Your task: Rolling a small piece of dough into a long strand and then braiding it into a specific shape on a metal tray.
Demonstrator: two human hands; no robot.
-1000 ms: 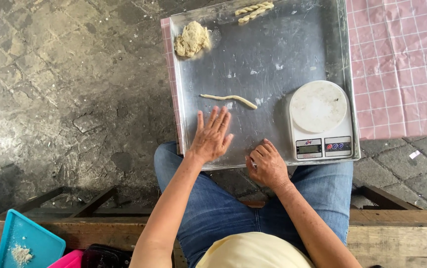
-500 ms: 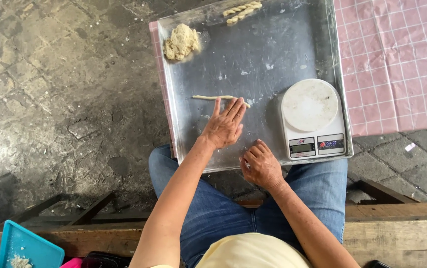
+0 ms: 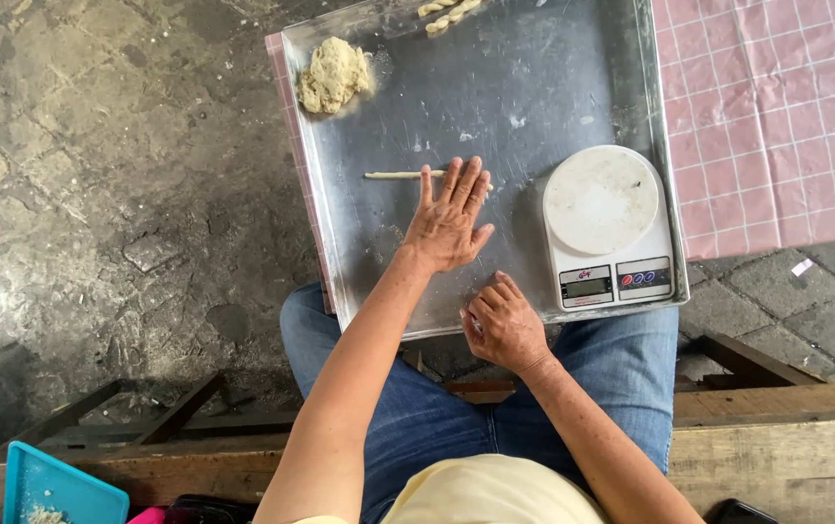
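Left hand is flat on the metal tray, fingers spread and pointing toward the top of the frame, and right under those fingertips lies the thin dough rope. The rope runs left to right across the middle of the frame, crosswise to the fingers. Its right end disappears beneath the fingertips, while the bare left end sticks out toward the tray's left edge. The palm is open wide, pressing down on the rope rather than closing around it.

Right hand sits lower, at the near rim of the tray, loosely curled with knuckles up. Whether it grips anything I can't tell; it seems to rest on the tray edge. It lies well apart from the rope, so the left hand is clearly the nearer one.

To the right of the left hand, a white kitchen scale stands on the tray. In the upper left corner of the tray sits a dough lump, and at the top edge twisted dough pieces.
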